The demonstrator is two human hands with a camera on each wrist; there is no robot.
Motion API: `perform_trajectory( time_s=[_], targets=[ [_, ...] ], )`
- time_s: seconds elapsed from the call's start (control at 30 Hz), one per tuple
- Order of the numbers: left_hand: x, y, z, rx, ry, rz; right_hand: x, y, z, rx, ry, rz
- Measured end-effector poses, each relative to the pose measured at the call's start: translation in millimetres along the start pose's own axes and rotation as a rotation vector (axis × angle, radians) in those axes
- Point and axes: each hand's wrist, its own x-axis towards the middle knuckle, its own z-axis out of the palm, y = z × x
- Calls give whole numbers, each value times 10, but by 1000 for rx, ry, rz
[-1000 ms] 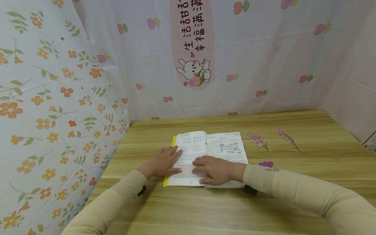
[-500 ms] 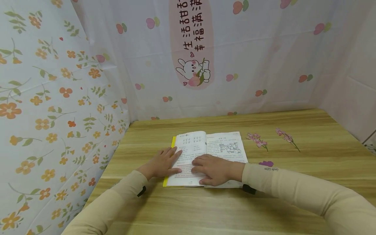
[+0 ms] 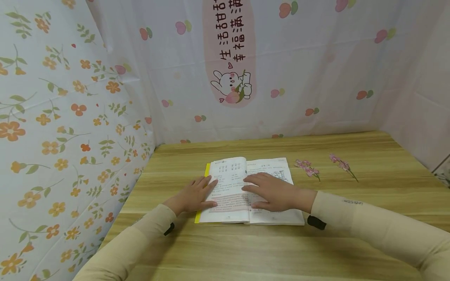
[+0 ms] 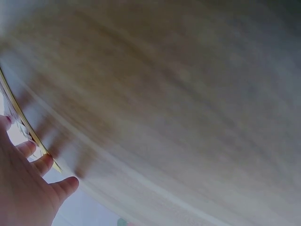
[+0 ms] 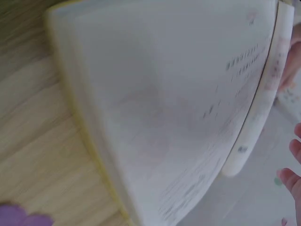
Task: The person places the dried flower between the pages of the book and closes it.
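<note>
Lying open: yellow-covered book; left hand spread on left page, right hand spread over right page. Risk: left page may spring up if left hand lifts.

Open book, yellow cover edge showing, printed white pages upward, flat on wooden table

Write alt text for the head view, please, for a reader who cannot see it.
A person's left hand lies across the left edge of an open book, the right hand over its right page. Two pink sprigs lie right of the book on a wooden table, before patterned cloth.
</note>
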Motion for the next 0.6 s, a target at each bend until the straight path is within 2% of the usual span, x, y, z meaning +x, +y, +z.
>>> perform_trajectory(
  time_s=[0.23, 0.4, 0.5, 0.6],
  targets=[
    [-14, 19, -11, -7, -9, -16, -303, 213, -147, 32, 138, 119],
    [-15, 27, -3, -8, 3, -20, -537, 371, -228, 32, 143, 260],
    [-17, 30, 6, -6, 8, -26, -703, 491, -225, 74, 156, 355],
    [-24, 44, -1, -4, 1, -36, -887, 637, -197, 142, 209, 434]
  ],
)
